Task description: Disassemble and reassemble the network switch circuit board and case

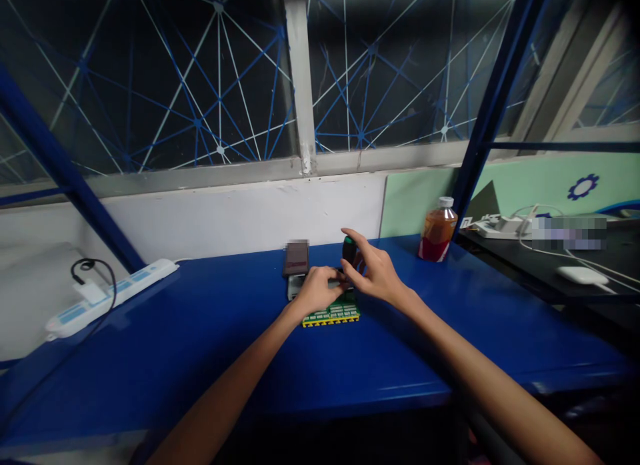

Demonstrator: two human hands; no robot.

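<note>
My right hand (374,270) is closed around a screwdriver (349,250) with a dark handle and a green top, held upright. My left hand (320,290) is closed, its thumb and fingers together close to the screwdriver's lower end. What those fingers hold is hidden. Beneath both hands lies a green bit set (333,313) with rows of small pale pieces and a yellow toothed front edge. A grey case (294,286) shows partly behind my left hand. Beyond it is a dark, flat rectangular object (297,258).
The blue table (225,345) meets a white wall panel at the back. A bottle of reddish drink (438,230) stands at the back right. On the left lies a white power strip (115,298) with a black cable. A black desk (530,258) with chargers adjoins on the right.
</note>
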